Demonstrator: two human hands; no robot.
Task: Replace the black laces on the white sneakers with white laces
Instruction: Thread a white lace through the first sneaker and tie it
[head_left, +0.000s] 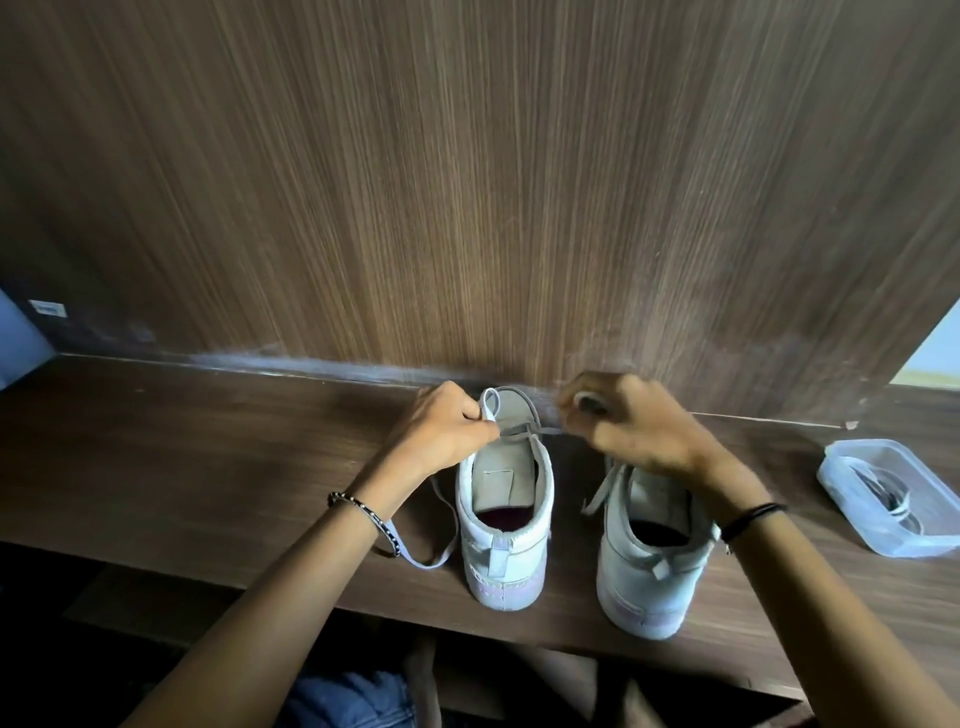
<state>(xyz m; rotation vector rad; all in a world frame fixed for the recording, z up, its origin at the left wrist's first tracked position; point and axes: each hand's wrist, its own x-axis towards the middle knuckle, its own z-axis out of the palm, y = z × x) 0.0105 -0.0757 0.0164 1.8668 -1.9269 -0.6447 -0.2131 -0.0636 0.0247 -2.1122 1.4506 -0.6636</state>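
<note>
Lower centre, on wooden shelf (208, 467): left sneaker (503, 525) and right sneaker (649, 566), heels toward camera. Left hand (451, 432) fingers pressed together, pinching white lace (489, 406) loop above left sneaker tongue. Right hand (641, 434) blurred, fingers curled on other strand. Right edge: clear container (852, 493), laces inside.

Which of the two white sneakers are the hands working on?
The left sneaker: the left hand and right hand hold its white lace. On the right sneaker the lace hangs loose.
</note>
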